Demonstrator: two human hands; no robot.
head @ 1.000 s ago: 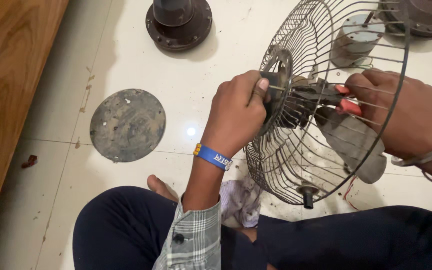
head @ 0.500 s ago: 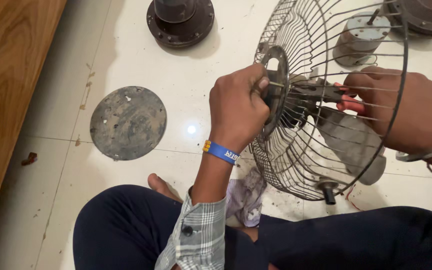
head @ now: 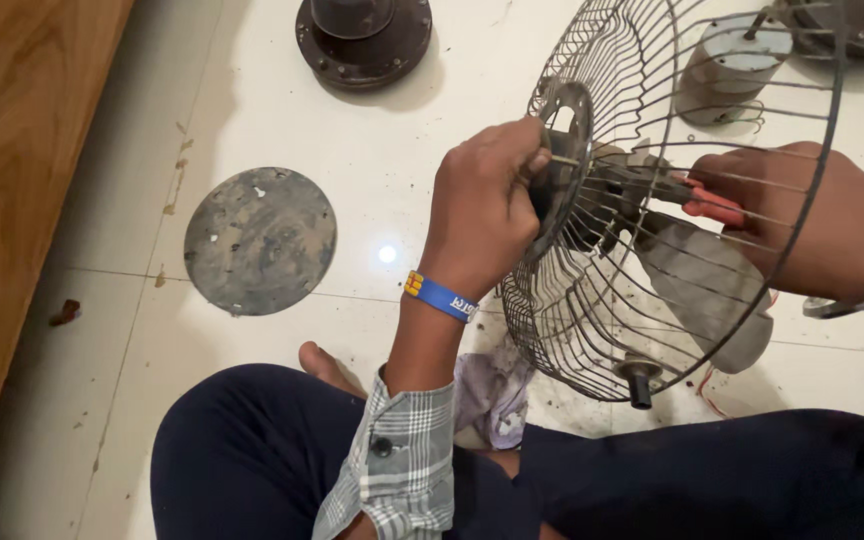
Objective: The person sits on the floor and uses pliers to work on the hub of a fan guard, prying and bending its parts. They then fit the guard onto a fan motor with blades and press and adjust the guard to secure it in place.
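I sit cross-legged on a tiled floor with a wire fan guard (head: 592, 330) held upright over my lap. My left hand (head: 480, 205) pinches the dark round hub plate (head: 560, 150) at the guard's centre from the outside, fingers closed on it. My right hand (head: 822, 225) is behind the wires, gripping red-handled pliers (head: 712, 205) whose jaws reach the hub. The grey fan motor (head: 707, 290) sits inside the guard, below the pliers.
A round rusty metal disc (head: 260, 240) lies flat on the floor at left. A dark round fan base (head: 364, 40) stands at the top, another motor (head: 732, 65) at top right. A wooden panel (head: 12, 180) borders the left. A crumpled cloth (head: 492, 395) lies by my knee.
The guard and both hands have stayed together, with only slight shifts; the guard has tilted a little and the view has moved in closer.
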